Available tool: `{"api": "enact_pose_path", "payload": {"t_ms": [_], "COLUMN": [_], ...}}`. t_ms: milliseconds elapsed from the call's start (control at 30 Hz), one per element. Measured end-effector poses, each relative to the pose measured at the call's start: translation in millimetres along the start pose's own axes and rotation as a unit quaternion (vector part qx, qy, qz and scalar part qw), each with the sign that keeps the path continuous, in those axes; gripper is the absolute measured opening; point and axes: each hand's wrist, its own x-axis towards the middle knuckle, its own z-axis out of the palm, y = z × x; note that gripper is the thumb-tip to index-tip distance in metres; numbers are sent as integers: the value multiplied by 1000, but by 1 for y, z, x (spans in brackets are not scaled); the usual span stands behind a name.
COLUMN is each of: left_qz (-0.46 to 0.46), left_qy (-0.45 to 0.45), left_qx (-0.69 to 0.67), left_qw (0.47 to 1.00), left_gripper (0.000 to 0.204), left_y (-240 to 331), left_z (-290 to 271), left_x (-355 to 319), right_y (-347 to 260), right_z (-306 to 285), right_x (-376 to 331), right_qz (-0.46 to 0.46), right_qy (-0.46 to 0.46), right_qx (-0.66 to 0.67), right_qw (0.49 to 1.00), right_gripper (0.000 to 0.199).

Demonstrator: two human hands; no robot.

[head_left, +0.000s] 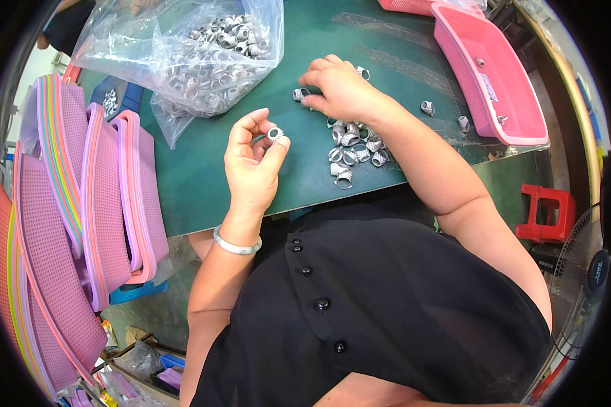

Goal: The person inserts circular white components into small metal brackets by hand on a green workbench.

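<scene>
Pinching a small metal ring between thumb and fingertips, the left hand is raised just above the green table, palm toward the camera. Its fingers curl in closely around the ring, so the hand is nearly closed; a pale bangle sits on that wrist.

To the right, the right hand lies palm down on the table with fingers bent over a loose ring at its fingertips. It touches that ring, but whether it has actually gripped it cannot be told, since the fingers cover the contact. Just below this hand is a pile of rings, partly hidden under the wrist and forearm. A few stray rings lie apart, nearer the pink basket at the table's right edge; two or three small pieces sit inside it, too small to identify with certainty.

Beyond the hands, a clear plastic bag holds many more rings, its top cut off by the frame. At the left, stacked baskets in pink, purple and orange stand on edge beside the table. A red stool and part of a fan show at the lower right, bent by the lens rim.
</scene>
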Motion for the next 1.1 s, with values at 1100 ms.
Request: {"api": "enact_pose_path", "payload": {"t_ms": [1100], "left_qz": [-257], "left_qy": [-58], "left_qx": [-363], "left_qw": [894], "left_gripper": [16], "left_y": [-1], "left_z": [-12], "left_x": [7], "right_y": [-18], "right_z": [-12], "right_x": [-4], "right_qz": [-177], "right_qy": [-15], "right_qx": [319], "right_qw": [931], "right_gripper": [28]}}
